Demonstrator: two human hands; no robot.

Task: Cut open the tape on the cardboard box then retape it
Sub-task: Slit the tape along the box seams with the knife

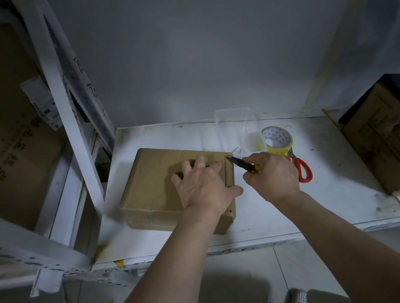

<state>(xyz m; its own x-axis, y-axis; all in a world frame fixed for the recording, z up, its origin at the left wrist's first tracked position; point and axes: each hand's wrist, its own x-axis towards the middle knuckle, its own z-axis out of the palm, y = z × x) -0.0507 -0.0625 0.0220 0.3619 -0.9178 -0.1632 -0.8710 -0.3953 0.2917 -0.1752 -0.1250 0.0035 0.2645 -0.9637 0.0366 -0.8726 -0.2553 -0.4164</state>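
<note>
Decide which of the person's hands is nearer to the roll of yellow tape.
Right. The right hand, gripping a utility knife, sits just in front of the tape roll. The left hand rests flat on the cardboard box, farther left.

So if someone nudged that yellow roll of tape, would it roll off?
Probably not: the tape roll lies flat on its side on the shelf, so it would likely slide. It looks stiff, and with its hollow core probably fairly light.

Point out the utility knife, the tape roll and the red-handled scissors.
utility knife [245, 166]: head view, on its black and yellow handle.
tape roll [287, 140]: head view, on its right rim.
red-handled scissors [307, 167]: head view, on the handle loop.
</note>
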